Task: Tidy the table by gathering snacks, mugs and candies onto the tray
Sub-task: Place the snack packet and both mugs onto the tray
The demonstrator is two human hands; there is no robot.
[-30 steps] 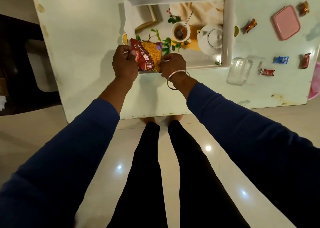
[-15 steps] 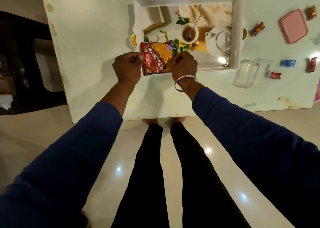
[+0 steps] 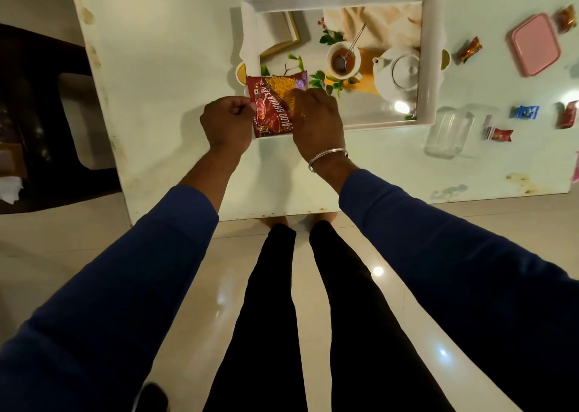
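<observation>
A pale, glossy bench point(image 3: 175, 67) fills the upper part of the view, its near and left edges chipped and stained brown in spots. Below it spreads a floor point(image 3: 94, 248) of large cream polished tiles, where several small bright reflections of ceiling lights show. To the left of the bench stands a dark piece of furniture point(image 3: 40, 104), possibly a chair with a light seat pad, though dim light obscures it. The lighting is warm and indoor.

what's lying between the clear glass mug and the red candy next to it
In the head view, a small clear-wrapped piece lies between the glass mug and the red candy, touching the candy; what it is cannot be told.
</observation>
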